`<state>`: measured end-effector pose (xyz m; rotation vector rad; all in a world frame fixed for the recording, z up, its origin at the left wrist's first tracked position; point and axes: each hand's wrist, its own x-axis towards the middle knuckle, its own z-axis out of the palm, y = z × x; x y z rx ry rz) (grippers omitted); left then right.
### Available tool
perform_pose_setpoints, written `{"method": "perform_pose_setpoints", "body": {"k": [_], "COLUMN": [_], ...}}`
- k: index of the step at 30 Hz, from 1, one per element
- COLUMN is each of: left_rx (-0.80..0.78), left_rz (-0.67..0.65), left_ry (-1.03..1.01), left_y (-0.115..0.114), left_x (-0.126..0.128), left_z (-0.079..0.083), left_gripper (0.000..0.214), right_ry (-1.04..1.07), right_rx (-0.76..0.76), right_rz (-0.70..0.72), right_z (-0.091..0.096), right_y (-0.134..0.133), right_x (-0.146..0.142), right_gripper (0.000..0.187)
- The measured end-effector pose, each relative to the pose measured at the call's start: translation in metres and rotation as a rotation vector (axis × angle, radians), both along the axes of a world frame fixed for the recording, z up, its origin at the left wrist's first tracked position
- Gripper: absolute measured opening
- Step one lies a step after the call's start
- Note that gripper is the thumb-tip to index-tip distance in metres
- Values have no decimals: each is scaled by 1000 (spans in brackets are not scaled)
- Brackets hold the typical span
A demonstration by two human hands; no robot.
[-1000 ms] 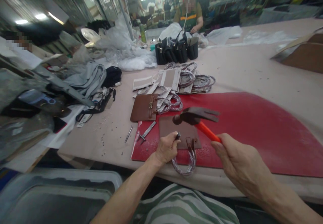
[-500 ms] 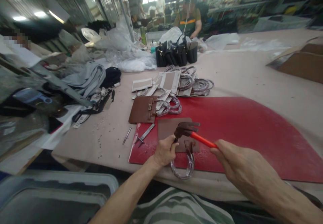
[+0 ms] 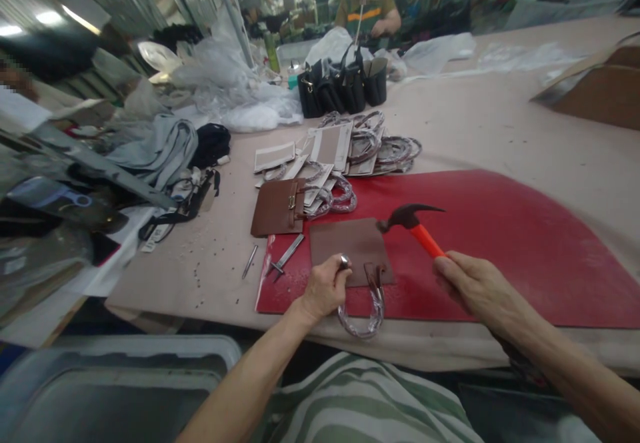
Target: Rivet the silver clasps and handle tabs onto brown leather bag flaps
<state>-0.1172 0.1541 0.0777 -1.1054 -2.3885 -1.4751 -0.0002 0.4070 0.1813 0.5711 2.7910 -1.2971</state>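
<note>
My right hand [image 3: 470, 283] is closed round the orange handle of a claw hammer [image 3: 413, 218], raised to the right of a brown leather panel [image 3: 345, 236]. Pinched in my left hand [image 3: 324, 284] is a short metal punch [image 3: 344, 261], its shiny top showing and its lower end hidden by my fingers. That hand rests over the panel's lower left part. A plastic-wrapped handle loop [image 3: 361, 331] joins the panel's near edge and hangs towards me. Under the panel lies a red mat [image 3: 480, 243].
A finished-looking brown panel with a buckle [image 3: 277, 208], a metal caliper-like tool [image 3: 287, 256] and a metal rod [image 3: 249, 262] lie left. Behind are stacked panels with wrapped handles [image 3: 327, 146] and black bags [image 3: 345, 86]. A cardboard box [image 3: 600, 90] stands right; a co-worker [image 3: 367, 13] sits beyond.
The hammer has gone from over the punch's top up and away to the right with my right hand. My left hand keeps its place on the panel. The view has tilted slightly downward.
</note>
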Motion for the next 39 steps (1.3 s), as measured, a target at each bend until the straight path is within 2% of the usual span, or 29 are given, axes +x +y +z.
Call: {"method": "perform_pose_setpoints", "body": {"k": [1,2,5,7,9,12,15,20,26,33,39], "left_rx": [12,23,45,43,38,31,28,91,60,45,24], "left_rz": [2,6,18,25,31,27,34,100,159,128,160], "left_ry": [-6,-12,-37,-60,-70,-47,1,26,-36,-12,-40], "left_y": [0,-1,-2,-3,-5,-6,-7,-6,-8,-10,-12], "left_x": [1,1,4,6,7,8,8,9,8,6,7], "left_z": [1,2,4,6,9,12,12,6,10,14,12], "left_gripper": [14,14,15,14,14,13,11,13,13,12,12], "right_ry": [-37,-56,-6,109,274,433,415,382,371,374,375], "right_rx": [4,71,399,562,610,509,443,434,422,403,403], "right_rz": [-42,-73,-128,-99,9,224,337,325,304,274,223], "right_z": [-10,-20,-40,-45,-49,-62,-81,-96,-91,-90,-93], "right_y": [10,19,33,27,9,-27,-55,-64,-64,-65,-65], "right_x": [-1,-1,-3,-6,-13,-27,-38,-42,-42,-41,-42], "right_gripper": [44,42,30,26,32,34,31,34,34,35,41]}}
